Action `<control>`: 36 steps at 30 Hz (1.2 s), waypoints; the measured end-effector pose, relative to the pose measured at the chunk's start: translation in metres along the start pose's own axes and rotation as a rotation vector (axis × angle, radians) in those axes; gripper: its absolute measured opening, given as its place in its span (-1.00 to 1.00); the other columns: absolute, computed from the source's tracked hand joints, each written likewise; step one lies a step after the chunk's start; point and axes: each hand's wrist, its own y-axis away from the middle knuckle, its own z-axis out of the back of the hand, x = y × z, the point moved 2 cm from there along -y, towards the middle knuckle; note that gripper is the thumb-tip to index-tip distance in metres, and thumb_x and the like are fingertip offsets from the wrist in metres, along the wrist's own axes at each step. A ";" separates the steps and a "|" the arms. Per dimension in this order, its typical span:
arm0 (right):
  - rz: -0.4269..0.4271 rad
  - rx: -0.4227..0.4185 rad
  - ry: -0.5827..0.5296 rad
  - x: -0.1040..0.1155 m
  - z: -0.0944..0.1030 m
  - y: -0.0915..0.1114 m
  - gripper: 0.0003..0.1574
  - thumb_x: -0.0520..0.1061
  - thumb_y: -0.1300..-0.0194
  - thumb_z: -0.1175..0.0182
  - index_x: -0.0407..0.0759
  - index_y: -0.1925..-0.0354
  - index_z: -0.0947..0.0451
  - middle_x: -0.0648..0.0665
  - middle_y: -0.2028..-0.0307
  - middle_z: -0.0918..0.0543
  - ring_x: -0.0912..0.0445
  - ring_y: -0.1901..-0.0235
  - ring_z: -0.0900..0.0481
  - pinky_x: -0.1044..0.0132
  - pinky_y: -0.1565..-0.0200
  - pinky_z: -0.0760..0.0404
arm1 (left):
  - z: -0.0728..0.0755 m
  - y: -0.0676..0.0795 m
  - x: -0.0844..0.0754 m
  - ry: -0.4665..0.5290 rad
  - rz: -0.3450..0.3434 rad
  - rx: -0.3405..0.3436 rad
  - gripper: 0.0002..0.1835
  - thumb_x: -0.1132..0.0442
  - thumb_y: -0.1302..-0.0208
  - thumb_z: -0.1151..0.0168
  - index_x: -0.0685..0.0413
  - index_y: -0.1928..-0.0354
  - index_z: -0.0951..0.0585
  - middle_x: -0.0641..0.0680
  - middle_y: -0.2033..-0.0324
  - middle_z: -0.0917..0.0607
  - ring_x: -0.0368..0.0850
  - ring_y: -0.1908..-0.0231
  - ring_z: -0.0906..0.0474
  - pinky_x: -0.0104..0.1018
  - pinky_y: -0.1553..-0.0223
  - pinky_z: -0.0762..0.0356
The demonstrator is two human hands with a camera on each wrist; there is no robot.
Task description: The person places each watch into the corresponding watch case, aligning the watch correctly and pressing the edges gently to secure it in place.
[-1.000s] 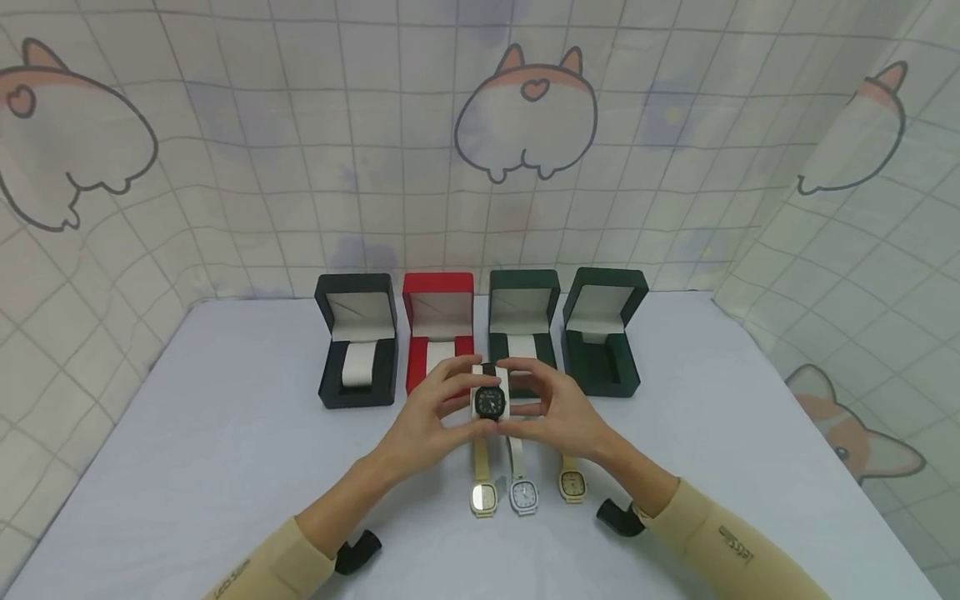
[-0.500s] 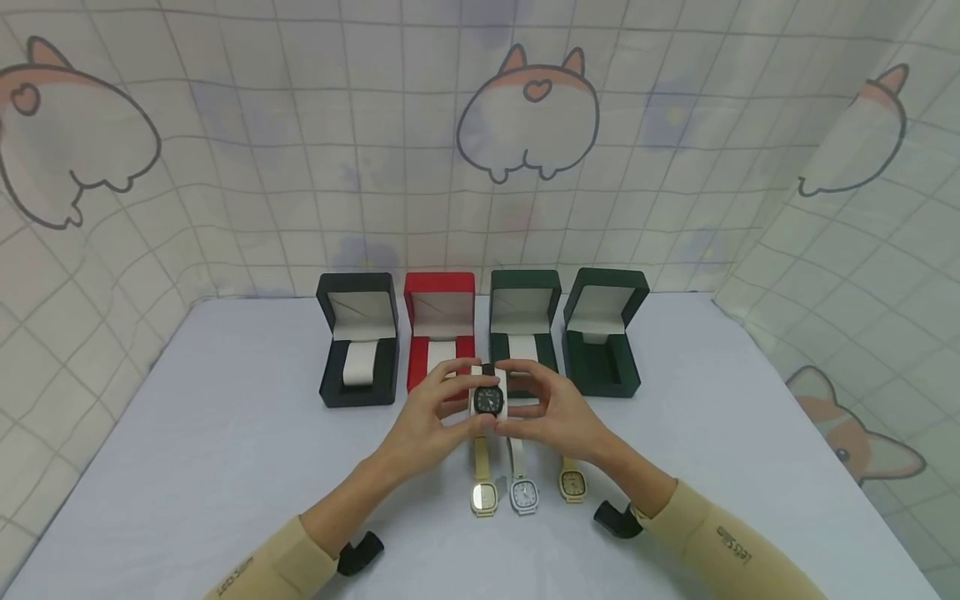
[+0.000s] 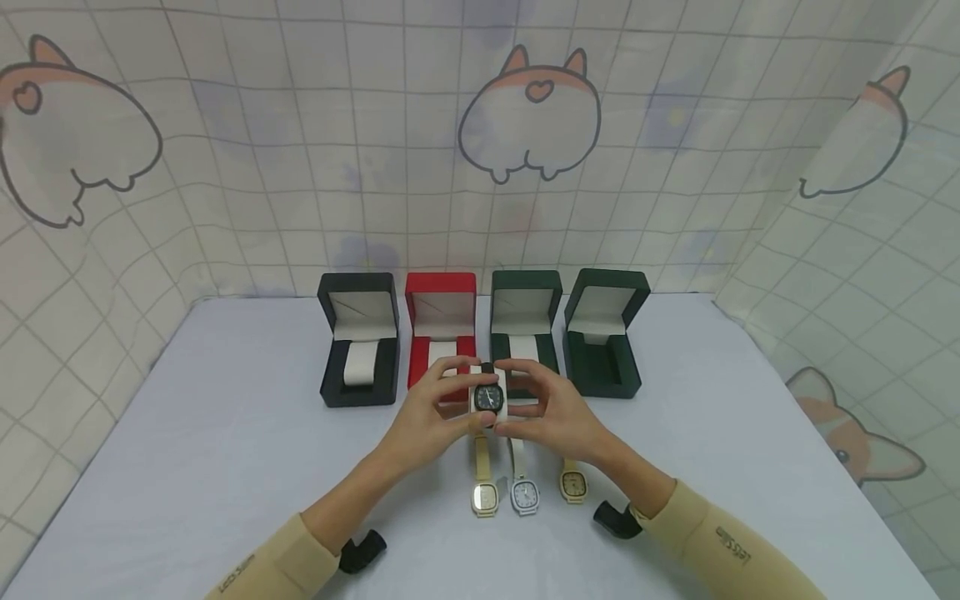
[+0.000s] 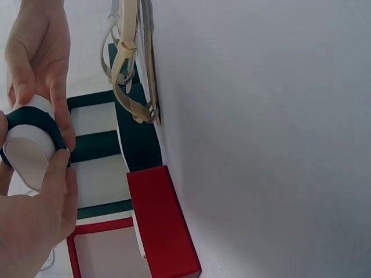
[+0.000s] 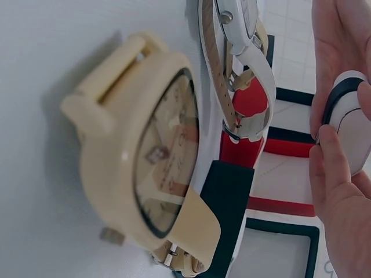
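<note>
Both hands hold a white watch cushion (image 4: pixel 29 159) with a black watch (image 3: pixel 489 397) strapped round it, its dial facing up in the head view. My left hand (image 3: pixel 420 421) grips the left side, thumb at the dial's lower edge and fingers along the top. My right hand (image 3: pixel 562 417) pinches the right side between thumb and fingers. In the left wrist view the dark strap (image 4: pixel 37 117) wraps the cushion, with fingertips right at its edge. Below the hands lie a gold watch (image 3: pixel 484 497), a white watch (image 3: pixel 524 496) and another gold watch (image 3: pixel 573 483).
Behind the hands stand several open watch boxes: a black box (image 3: pixel 327 367) and a red box (image 3: pixel 441 282) with white cushions, a green box (image 3: pixel 525 279) with a cushion, and a green box (image 3: pixel 603 371) whose green interior shows. A patterned curtain (image 3: pixel 300 167) hangs behind the white table (image 3: pixel 225 417).
The watch and cushion have tilted slightly and shifted a little away from the person. My left thumb has moved up onto the watch's lower edge. The boxes and other watches stay put.
</note>
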 end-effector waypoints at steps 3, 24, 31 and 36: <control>0.006 -0.001 0.004 0.001 -0.001 0.000 0.00 -0.33 -0.16 -0.52 -0.10 -0.47 -0.30 -0.19 -0.43 -0.33 -0.19 -0.31 -0.46 0.20 -0.06 -0.65 | 0.000 0.000 0.001 0.008 0.019 -0.001 -0.45 0.29 -0.21 -0.53 -0.05 -0.27 -0.67 0.06 -0.33 -0.39 0.12 -0.29 -0.37 -0.09 -0.08 -0.63; 0.030 -0.012 0.011 -0.003 -0.002 -0.007 0.01 -0.40 -0.14 -0.50 -0.13 -0.47 -0.30 -0.20 -0.43 -0.32 -0.24 -0.31 -0.45 0.19 -0.08 -0.64 | 0.004 -0.006 0.007 -0.073 0.117 -0.036 -0.47 0.20 -0.25 -0.51 -0.27 -0.26 -0.67 -0.08 -0.30 -0.43 -0.02 -0.34 -0.29 -0.13 -0.05 -0.66; 0.014 -0.021 0.012 -0.002 -0.002 -0.007 0.02 -0.41 -0.12 -0.51 -0.12 -0.46 -0.31 -0.17 -0.42 -0.34 -0.18 -0.31 -0.45 0.15 -0.10 -0.63 | 0.004 -0.009 0.010 -0.027 0.133 -0.014 -0.47 0.19 -0.26 -0.50 -0.22 -0.28 -0.66 -0.05 -0.31 -0.43 0.04 -0.22 -0.46 -0.14 -0.03 -0.66; 0.016 -0.019 0.007 -0.004 -0.001 -0.008 0.02 -0.43 -0.10 -0.51 -0.13 -0.45 -0.31 -0.16 -0.40 -0.36 -0.17 -0.31 -0.45 0.19 -0.10 -0.63 | 0.004 -0.011 0.012 -0.016 0.142 -0.015 -0.47 0.18 -0.26 -0.50 -0.22 -0.28 -0.65 -0.05 -0.29 -0.44 0.06 -0.19 -0.50 -0.17 0.00 -0.68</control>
